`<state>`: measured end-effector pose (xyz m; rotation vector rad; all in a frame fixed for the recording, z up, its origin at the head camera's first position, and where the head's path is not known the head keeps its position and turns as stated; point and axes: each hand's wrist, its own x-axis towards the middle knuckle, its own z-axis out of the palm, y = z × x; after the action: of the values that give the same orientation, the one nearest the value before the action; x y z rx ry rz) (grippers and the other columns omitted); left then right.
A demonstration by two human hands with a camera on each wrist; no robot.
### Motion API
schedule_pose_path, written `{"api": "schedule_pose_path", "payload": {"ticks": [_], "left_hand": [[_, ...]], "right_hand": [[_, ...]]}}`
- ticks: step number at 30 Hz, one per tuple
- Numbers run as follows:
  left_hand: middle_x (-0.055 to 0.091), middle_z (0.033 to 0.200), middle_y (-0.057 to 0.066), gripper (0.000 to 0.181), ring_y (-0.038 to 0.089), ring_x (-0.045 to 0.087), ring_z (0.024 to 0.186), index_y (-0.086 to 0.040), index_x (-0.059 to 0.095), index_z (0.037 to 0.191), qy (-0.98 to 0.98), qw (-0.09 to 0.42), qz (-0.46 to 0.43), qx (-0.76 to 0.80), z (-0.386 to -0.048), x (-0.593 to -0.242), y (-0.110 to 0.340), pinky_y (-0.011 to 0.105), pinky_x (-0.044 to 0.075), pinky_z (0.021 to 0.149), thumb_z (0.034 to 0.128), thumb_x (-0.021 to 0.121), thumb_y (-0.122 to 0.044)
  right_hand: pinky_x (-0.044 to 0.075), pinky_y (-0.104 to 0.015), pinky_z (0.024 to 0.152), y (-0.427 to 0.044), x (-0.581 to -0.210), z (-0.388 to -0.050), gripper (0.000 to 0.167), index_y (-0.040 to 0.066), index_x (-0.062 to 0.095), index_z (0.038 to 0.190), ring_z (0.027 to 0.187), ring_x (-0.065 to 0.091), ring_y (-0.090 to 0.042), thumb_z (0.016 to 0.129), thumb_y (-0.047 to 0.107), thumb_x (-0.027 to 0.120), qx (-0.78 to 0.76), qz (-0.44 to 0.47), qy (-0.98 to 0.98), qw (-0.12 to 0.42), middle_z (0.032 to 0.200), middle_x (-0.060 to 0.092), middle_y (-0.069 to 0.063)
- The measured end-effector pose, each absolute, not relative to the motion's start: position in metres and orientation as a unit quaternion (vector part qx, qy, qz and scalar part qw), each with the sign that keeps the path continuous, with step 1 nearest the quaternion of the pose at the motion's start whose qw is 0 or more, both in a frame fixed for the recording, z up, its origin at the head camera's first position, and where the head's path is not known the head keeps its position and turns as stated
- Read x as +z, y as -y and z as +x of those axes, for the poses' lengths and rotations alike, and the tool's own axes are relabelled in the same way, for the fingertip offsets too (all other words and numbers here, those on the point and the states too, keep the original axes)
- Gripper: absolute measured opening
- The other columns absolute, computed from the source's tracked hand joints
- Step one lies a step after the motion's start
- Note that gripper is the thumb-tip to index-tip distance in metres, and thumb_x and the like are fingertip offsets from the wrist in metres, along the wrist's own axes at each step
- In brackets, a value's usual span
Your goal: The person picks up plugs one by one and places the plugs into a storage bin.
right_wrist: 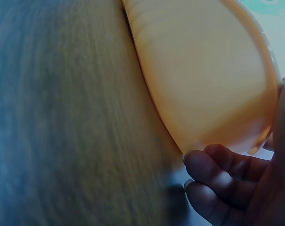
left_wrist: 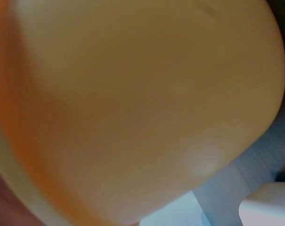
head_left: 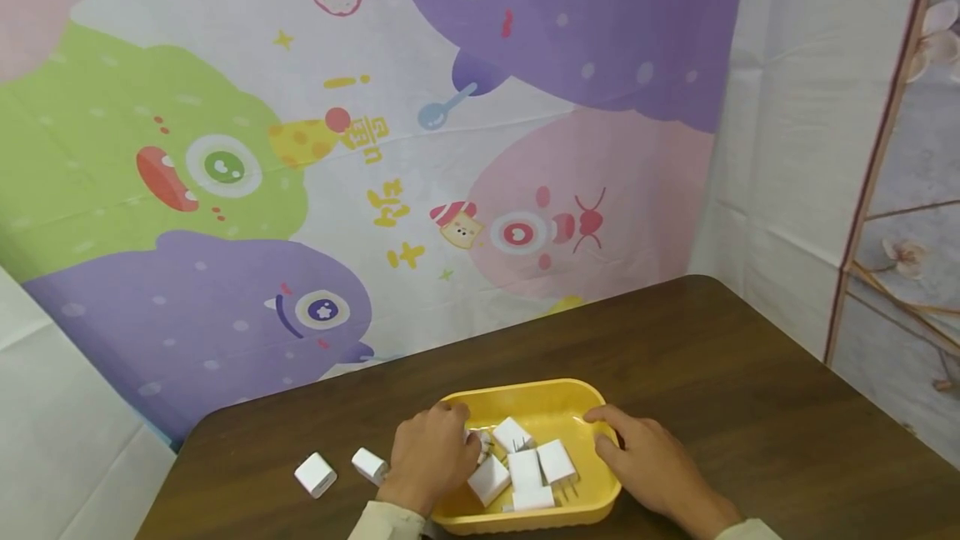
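Note:
A yellow plastic tray [head_left: 525,390] sits on the table in the head view. Inside it lies a loose heap of white charger plugs [head_left: 489,480], some with metal prongs showing. My left hand [head_left: 435,452] grips the tray's left rim, its thumb over the inner side. On the opposite end, my right hand [head_left: 648,461] holds the right rim. The right wrist view shows its curled fingers [right_wrist: 217,181] against the outer wall of the tray [right_wrist: 203,70]. The tray's wall [left_wrist: 147,103] fills most of the left wrist view, hiding the left fingers.
Two more white charger plugs, one at the far left [head_left: 316,474] and one beside the left hand [head_left: 369,465], lie on the dark wooden table [head_left: 720,373]. A cartoon-print cloth [head_left: 420,273] hangs behind the table.

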<state>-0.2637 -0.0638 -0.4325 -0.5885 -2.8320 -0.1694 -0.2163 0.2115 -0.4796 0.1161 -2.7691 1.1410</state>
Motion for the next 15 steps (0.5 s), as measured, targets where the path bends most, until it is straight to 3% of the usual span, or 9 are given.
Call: {"api": "schedule_pose_path", "payload": {"ticks": [7,10,15], "left_hand": [[0.069,0.093,0.004,0.021,0.025,0.066,0.065,-0.012,0.074,0.097,0.967,0.139,-0.2,-0.07,-0.262,-0.432,0.067,0.042,0.051,0.052,0.0856,0.067,-0.028],[0.068,0.093,0.002,0.02,0.022,0.066,0.066,-0.014,0.075,0.1,0.963,0.158,-0.202,-0.085,-0.263,-0.431,0.071,0.039,0.05,0.051,0.0867,0.068,-0.027],[0.063,0.085,-0.001,0.012,0.014,0.059,0.061,-0.014,0.074,0.093,0.942,0.232,-0.22,-0.099,-0.263,-0.43,0.081,0.031,0.045,0.046,0.0847,0.071,-0.023]], "right_hand": [[0.037,-0.027,0.052,-0.21,-0.479,-0.217,0.023,0.028,0.068,0.117,0.05,0.038,-0.007,0.096,0.021,0.062,0.381,0.03,0.922,0.064,0.059,0.043,0.009],[0.038,-0.027,0.052,-0.21,-0.48,-0.218,0.023,0.027,0.069,0.117,0.05,0.039,-0.007,0.096,0.021,0.063,0.381,0.027,0.922,0.061,0.059,0.044,0.009],[0.038,-0.027,0.052,-0.21,-0.481,-0.218,0.022,0.027,0.069,0.117,0.051,0.04,-0.007,0.096,0.02,0.063,0.384,0.029,0.921,0.063,0.06,0.044,0.009]]}}
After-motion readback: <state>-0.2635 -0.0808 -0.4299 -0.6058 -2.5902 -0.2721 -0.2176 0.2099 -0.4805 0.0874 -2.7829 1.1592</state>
